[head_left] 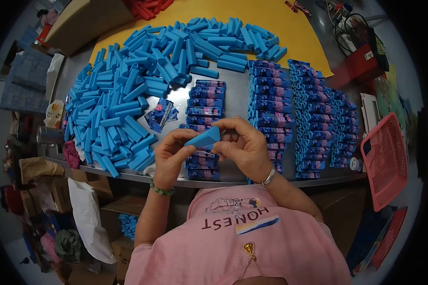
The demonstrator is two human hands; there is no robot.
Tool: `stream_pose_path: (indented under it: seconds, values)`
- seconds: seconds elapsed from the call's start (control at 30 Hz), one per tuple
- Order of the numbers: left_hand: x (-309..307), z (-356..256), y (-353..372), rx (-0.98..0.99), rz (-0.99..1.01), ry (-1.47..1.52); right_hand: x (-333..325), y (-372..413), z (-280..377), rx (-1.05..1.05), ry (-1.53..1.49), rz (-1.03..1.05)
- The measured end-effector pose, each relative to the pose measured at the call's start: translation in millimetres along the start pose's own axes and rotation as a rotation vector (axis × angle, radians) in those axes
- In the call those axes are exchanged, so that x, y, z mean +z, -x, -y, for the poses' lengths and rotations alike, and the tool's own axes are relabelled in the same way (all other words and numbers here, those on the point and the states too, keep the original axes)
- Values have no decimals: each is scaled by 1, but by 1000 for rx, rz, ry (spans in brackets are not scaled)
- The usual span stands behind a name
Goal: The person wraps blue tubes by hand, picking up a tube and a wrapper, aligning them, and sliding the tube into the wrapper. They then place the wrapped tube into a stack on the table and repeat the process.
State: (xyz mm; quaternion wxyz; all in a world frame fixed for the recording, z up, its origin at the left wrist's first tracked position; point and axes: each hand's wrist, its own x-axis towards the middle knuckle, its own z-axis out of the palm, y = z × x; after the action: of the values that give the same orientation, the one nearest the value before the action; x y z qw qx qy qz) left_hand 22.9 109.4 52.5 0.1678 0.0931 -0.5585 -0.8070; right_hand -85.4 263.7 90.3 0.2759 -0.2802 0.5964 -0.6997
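Note:
Between my two hands, above the table's front edge, is a light blue triangular tube [203, 138]. The fingers of my left hand [172, 151] pinch its narrower-looking left end. My right hand [242, 147] grips the right end, where the triangular opening shows. Beneath and behind them runs a column of tubes with dark blue and pink printed wraps [205, 102]. Several loose printed sheets [161, 115] lie left of that column. A large heap of plain blue tubes [109, 104] covers the left and back of the table.
More wrapped tubes stand in columns [314, 118] to the right. A pink basket [385, 161] sits at the right edge. A yellow sheet [299, 33] lies at the back, beside a red box [364, 64]. A metal can [50, 135] is at the left.

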Motion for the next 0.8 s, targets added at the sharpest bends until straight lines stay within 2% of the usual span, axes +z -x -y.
stream_pose_path:
  seconds: [0.03,0.07,0.1,0.17,0.23,0.27,0.33,0.37,0.4,0.47,0.5,0.57,0.8]
  values:
    - [0,-2,0,60,37,-118,0,0,0,-2,-2,5]
    - [-2,-4,1,119,70,-239,0,0,1,-76,167,5]
    - [-4,-7,1,122,61,-246,0,0,1,-151,332,8]
    - [-13,-15,-3,35,174,-364,-3,1,-7,-126,320,13]
    - [-37,-19,-19,57,88,-574,-7,2,-12,-96,356,-1]
    - [-50,-15,-28,14,-131,-706,-6,2,-12,-96,352,5]
    - [-79,-1,-47,11,-399,-1087,-5,2,-9,-48,230,-12]
    - [-108,20,-53,91,-437,-1352,-5,1,-7,-52,230,-11]
    - [-111,23,-58,93,-436,-1352,-4,2,-6,-30,223,-36]
    - [-115,29,-65,-43,-475,-1602,-5,1,-6,-5,218,-64]
    - [-112,28,-69,-44,-471,-1600,-5,1,-7,-3,210,-71]
    - [-103,25,-74,-213,-494,-1623,-6,1,-8,7,203,-76]
    - [-113,27,-76,-178,-569,-1593,-9,-2,-8,13,165,-95]
